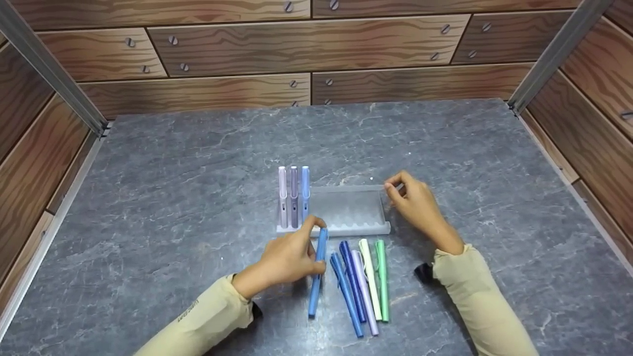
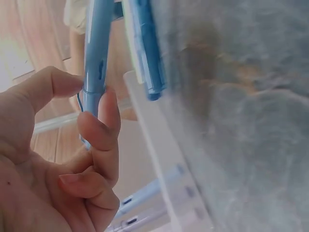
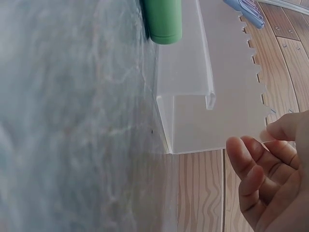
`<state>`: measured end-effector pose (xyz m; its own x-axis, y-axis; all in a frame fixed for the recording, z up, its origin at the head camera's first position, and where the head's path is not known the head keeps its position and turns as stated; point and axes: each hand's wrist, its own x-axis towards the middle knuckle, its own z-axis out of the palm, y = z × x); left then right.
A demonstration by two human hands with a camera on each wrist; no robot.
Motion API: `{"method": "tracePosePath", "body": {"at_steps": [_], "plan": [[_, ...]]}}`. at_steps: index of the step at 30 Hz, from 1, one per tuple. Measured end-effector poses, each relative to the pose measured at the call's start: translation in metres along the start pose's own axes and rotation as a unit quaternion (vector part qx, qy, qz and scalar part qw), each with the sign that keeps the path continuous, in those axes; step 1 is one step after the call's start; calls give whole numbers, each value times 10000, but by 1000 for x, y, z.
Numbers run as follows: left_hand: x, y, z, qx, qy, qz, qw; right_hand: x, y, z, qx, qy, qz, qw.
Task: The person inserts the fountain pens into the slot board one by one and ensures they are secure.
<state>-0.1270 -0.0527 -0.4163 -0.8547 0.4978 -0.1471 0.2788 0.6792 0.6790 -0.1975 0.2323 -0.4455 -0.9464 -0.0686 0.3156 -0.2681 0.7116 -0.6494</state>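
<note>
My left hand (image 1: 292, 254) pinches a blue pen (image 1: 317, 277) between thumb and fingers, just in front of a translucent pen rack (image 1: 346, 189). In the left wrist view this blue pen (image 2: 98, 43) points away from the palm. At the rack's far right corner, my right hand (image 1: 413, 200) holds its edge between thumb and forefinger; the right wrist view shows the rack's notched edge (image 3: 251, 53) there. Three pens stand side by side at the rack's left end: a pale lilac pen (image 1: 283, 198), a purple pen (image 1: 294, 198) and a light blue pen (image 1: 305, 188).
Several loose pens lie in front of the rack, among them a blue pen (image 1: 347, 296), a dark blue pen (image 1: 353, 282), a lavender pen (image 1: 365, 296), a cream pen (image 1: 371, 282) and a green pen (image 1: 382, 282). Wood-patterned walls (image 1: 296, 49) surround the grey marbled table (image 1: 173, 198).
</note>
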Motion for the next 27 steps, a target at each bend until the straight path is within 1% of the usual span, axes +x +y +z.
{"method": "tracePosePath", "body": {"at_steps": [5,8,10,14,17,21,24,27], "plan": [[-1,2,-9,-500,196,174,9984,-2,-1,-1,-1,-6,-82,10000],[-1,3,-13,-597,372,265,9972,-2,-1,-1,2,-10,-123,9999],[0,4,-15,-565,509,307,9966,-2,-1,-1,-4,-1,-113,9999],[4,7,-18,-326,836,413,9951,-2,0,-2,-6,9,-47,10000],[6,8,-19,-218,1123,511,9921,-2,0,-1,2,-19,-44,10000],[10,9,-21,-79,1591,723,9846,-1,1,-1,34,-5,-59,10000],[13,8,-23,127,1951,907,9765,-1,0,-1,79,-4,-35,10000],[16,6,-24,295,2241,1077,9681,-1,0,-1,99,-26,-28,9999]]}}
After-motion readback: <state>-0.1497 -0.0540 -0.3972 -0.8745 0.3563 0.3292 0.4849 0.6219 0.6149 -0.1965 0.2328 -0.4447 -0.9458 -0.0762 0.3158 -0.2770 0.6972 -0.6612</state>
